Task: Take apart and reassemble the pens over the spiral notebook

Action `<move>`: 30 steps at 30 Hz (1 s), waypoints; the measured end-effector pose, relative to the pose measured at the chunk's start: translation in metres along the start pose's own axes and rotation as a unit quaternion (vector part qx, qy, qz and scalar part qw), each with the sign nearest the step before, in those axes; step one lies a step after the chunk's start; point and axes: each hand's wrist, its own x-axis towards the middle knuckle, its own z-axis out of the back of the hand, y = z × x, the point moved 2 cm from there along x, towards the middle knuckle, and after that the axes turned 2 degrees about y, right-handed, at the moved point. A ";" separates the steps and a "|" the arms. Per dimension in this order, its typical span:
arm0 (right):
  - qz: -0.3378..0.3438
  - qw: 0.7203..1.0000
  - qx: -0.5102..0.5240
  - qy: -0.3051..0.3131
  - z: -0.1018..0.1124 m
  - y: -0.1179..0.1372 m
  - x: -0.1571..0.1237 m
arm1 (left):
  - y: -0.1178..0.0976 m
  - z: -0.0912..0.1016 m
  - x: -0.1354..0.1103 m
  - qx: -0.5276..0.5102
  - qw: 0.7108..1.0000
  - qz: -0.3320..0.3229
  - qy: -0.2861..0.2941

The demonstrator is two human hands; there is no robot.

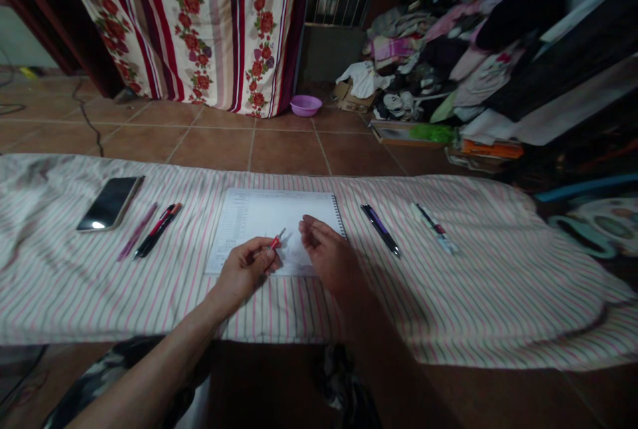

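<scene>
A spiral-bound notebook (259, 216) lies open on a striped cloth (448, 296) spread over the floor. My left hand (246, 269) rests on the page's near edge, fingers closed round a red pen (276, 240) whose tip points up and to the right. My right hand (326, 253) hovers beside it over the page's lower right corner, fingers loosely curled and apart, holding nothing.
Left of the notebook lie a phone (109, 203), a pink pen (137, 232) and a red-and-black pen (158, 230). To the right lie a purple pen (380, 228) and a white pen (434, 228). Beyond the cloth: tiled floor, a floral curtain (214, 24), a purple bowl (306, 105), piled clothes (448, 50).
</scene>
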 end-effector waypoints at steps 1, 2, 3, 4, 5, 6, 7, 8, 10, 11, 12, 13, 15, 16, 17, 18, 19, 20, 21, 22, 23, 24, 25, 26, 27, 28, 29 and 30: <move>-0.004 1.000 0.020 -0.002 0.001 0.000 0.000 | 0.000 0.000 0.000 -0.002 1.000 0.003 0.000; -0.008 0.999 0.042 -0.003 0.001 0.000 0.001 | 0.000 -0.001 0.000 -0.003 1.000 0.005 0.000; -0.011 0.998 0.064 -0.004 0.001 -0.001 0.001 | -0.001 -0.001 -0.001 -0.003 1.000 0.005 0.000; -0.012 0.996 0.083 -0.004 0.001 -0.001 0.001 | 0.000 -0.001 -0.001 -0.003 1.000 0.006 0.000; -0.010 0.995 0.096 -0.003 0.000 -0.002 0.001 | 0.000 -0.002 -0.001 -0.002 1.000 0.007 0.000; -0.007 0.995 0.104 -0.001 0.000 -0.002 0.001 | 0.000 -0.002 -0.001 -0.001 1.000 0.008 0.000; -0.003 0.994 0.112 -0.001 0.000 -0.002 0.001 | 0.000 -0.002 0.000 0.001 1.000 0.010 0.000; 0.001 0.993 0.118 -0.005 0.001 -0.002 0.002 | 0.001 -0.002 0.000 0.003 1.000 0.013 0.000; 0.000 0.992 0.122 -0.016 0.003 -0.002 0.003 | 0.001 -0.003 0.000 0.007 1.000 0.019 -0.002; -0.004 0.992 0.124 -0.021 0.004 -0.003 0.003 | 0.001 -0.003 0.000 0.009 1.000 0.020 -0.003; -0.010 0.992 0.125 -0.026 0.005 -0.003 0.003 | 0.001 -0.003 0.000 0.010 1.000 0.020 -0.004; -0.016 0.992 0.123 -0.033 0.006 -0.003 0.003 | 0.001 -0.003 0.000 0.010 1.000 0.020 -0.005; -0.025 0.994 0.094 -0.045 0.009 -0.002 0.001 | 0.002 -0.004 0.000 0.008 1.000 0.022 -0.006; -0.028 0.996 0.072 -0.046 0.010 -0.001 0.000 | 0.003 -0.004 0.000 0.007 1.000 0.023 -0.005; -0.030 0.997 0.053 -0.041 0.010 0.001 -0.002 | 0.003 -0.004 0.001 0.006 1.000 0.025 -0.004; -0.034 0.998 0.042 -0.031 0.011 0.002 -0.003 | 0.004 -0.004 0.001 0.005 1.000 0.026 -0.002; -0.039 0.998 0.038 -0.018 0.010 0.004 -0.004 | 0.005 -0.005 0.002 0.005 1.000 0.026 0.000; -0.044 0.998 0.038 -0.006 0.010 0.005 -0.005 | 0.006 -0.005 0.002 0.006 1.000 0.026 0.002; -0.048 0.998 0.037 -0.001 0.009 0.006 -0.006 | 0.007 -0.005 0.002 0.007 1.000 0.027 0.003; -0.053 0.998 0.033 0.000 0.008 0.007 -0.007 | 0.008 -0.005 0.002 0.008 1.000 0.029 0.003; -0.059 0.998 0.029 -0.004 0.008 0.008 -0.007 | 0.009 -0.006 0.002 0.009 1.000 0.030 0.002; -0.066 0.997 0.027 -0.008 0.007 0.008 -0.008 | 0.009 -0.006 0.002 0.009 0.999 0.031 0.002; -0.074 0.997 0.030 -0.011 0.007 0.008 -0.008 | 0.010 -0.006 0.003 0.009 0.999 0.032 0.002; -0.083 0.996 0.039 -0.014 0.007 0.007 -0.008 | 0.011 -0.007 0.003 0.009 0.999 0.033 0.003; -0.093 0.994 0.050 -0.016 0.007 0.007 -0.008 | 0.012 -0.007 0.003 0.009 0.999 0.035 0.003; -0.102 0.993 0.058 -0.018 0.008 0.006 -0.008 | 0.013 -0.008 0.003 0.009 0.999 0.037 0.005; -0.109 0.992 0.062 -0.021 0.008 0.005 -0.008 | 0.015 -0.008 0.003 0.010 0.999 0.040 0.007; -0.112 0.991 0.063 -0.022 0.008 0.004 -0.008 | 0.016 -0.008 0.003 0.012 0.999 0.042 0.008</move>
